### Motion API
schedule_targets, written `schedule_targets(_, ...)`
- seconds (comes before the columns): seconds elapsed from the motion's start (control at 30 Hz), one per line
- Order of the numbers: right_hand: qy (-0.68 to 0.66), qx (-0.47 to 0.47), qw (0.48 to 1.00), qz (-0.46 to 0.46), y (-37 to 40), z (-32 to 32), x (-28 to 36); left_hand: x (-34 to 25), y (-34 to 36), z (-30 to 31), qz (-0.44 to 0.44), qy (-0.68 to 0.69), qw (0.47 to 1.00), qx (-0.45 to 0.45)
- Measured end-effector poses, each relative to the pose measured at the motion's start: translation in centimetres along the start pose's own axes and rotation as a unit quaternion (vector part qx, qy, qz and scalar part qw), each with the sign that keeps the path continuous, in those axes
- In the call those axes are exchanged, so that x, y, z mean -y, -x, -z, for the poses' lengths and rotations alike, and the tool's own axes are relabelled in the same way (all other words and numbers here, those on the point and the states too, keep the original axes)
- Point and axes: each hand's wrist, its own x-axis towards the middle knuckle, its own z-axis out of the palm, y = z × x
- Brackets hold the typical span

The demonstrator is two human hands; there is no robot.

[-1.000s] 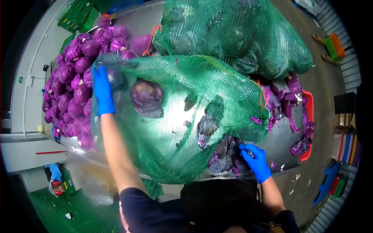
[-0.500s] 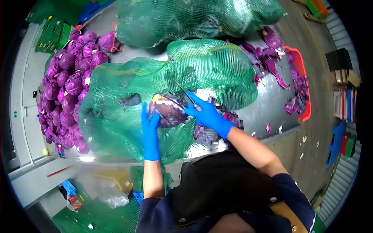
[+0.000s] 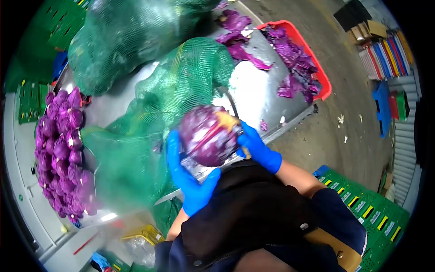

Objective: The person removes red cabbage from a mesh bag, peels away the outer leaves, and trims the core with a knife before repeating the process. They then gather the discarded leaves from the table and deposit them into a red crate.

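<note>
A red cabbage [image 3: 208, 136] with a yellowish cut patch is lifted close to my body, above the table's front edge. My left hand [image 3: 192, 181], in a blue glove, cups it from the left and below. In my right hand [image 3: 260, 149], also gloved in blue, is a knife [image 3: 232, 102]; its dark blade points away from me past the cabbage's right side. The right fingers are close against the cabbage, and part of the knife handle is hidden. Beyond the cabbage lies a slack green mesh bag [image 3: 181, 72].
Red cabbages [image 3: 61, 149] are piled on the table's left. A full green mesh bag [image 3: 131, 41] lies at the back. A red crate [image 3: 324, 81] holds purple leaves, with loose leaves [image 3: 238, 43] on the metal table [image 3: 267, 97]. Green crates [image 3: 367, 208] stand at the right.
The cabbage has come off the mesh bag and up toward me in my left hand. My right hand, still with the knife, has moved beside it. The view has turned rightward.
</note>
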Motion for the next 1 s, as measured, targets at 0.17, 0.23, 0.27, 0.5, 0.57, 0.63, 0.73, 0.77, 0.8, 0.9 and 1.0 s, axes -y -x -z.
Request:
schedule_targets(0.17,-0.255,-0.126,0.930,-0.234,1.1,8.4,4.7,6.3,-2.7,-10.4,0.103,0.066,0.983,0.135)
schedule_targets(0.23,-0.210,-0.171,0.936,-0.224,-0.1,10.3,4.3,7.4,-3.9,-13.6,0.190,0.176,0.956,0.137)
schedule_targets(0.27,-0.133,-0.179,0.950,-0.219,-0.4,11.8,3.2,8.8,-4.1,-14.4,0.070,0.027,0.986,0.152)
schedule_targets(0.5,0.319,-0.241,0.916,0.040,-1.3,13.0,6.5,15.4,-10.5,-13.9,0.026,-0.116,0.983,0.139)
schedule_targets(0.57,0.246,-0.212,0.946,-0.012,-1.9,14.1,5.0,15.9,-12.4,-10.6,0.037,-0.265,0.960,0.081)
schedule_targets(0.63,0.203,-0.204,0.955,-0.070,-1.9,14.7,4.9,19.8,-14.4,-3.6,-0.089,-0.573,0.802,0.143)
schedule_targets(0.73,0.208,-0.220,0.951,-0.070,-1.7,13.7,4.5,20.2,-15.7,0.3,-0.067,-0.738,0.660,0.125)
schedule_targets(0.77,0.203,-0.234,0.949,-0.062,-1.4,13.0,4.3,18.3,-15.7,0.1,0.072,-0.642,0.761,0.059)
schedule_targets(0.8,0.174,-0.257,0.950,-0.033,-1.4,12.2,3.7,14.1,-14.9,-1.9,0.060,-0.646,0.750,0.131)
schedule_targets(0.9,0.088,-0.277,0.954,0.074,-1.9,10.1,-0.9,10.3,-9.8,-8.5,0.001,-0.265,0.940,0.214)
schedule_targets(1.0,0.078,-0.158,0.973,-0.151,-0.3,11.3,5.3,9.1,-6.8,-15.6,-0.003,-0.208,0.955,0.212)
